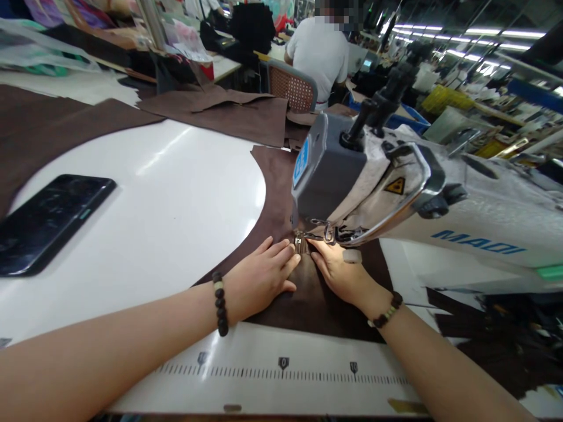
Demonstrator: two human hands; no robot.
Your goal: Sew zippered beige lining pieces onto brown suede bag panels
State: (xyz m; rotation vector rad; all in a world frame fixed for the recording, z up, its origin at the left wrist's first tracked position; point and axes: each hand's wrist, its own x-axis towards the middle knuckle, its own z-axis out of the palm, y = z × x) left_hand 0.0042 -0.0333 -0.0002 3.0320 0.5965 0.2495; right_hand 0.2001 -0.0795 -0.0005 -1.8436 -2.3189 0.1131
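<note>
A dark brown fabric piece (285, 310) lies on the white table under the head of a sewing machine (334, 176). My left hand (266, 275) rests on the cloth just left of the presser foot (299, 241), its fingers stretched out and flat. On the other side, my right hand (338, 266) lies on the same fabric, fingers extended toward the needle area. Their tips are partly hidden below the machine head. Neither hand grips anything that I can see. Light from the machine falls on the stitching spot between the hands.
A black smartphone (53, 223) lies on the table at left. More brown fabric (229, 111) spreads along the back, and dark scraps (488, 334) pile at right. A ruler scale (308, 375) marks the front edge. A person in white (319, 55) sits beyond.
</note>
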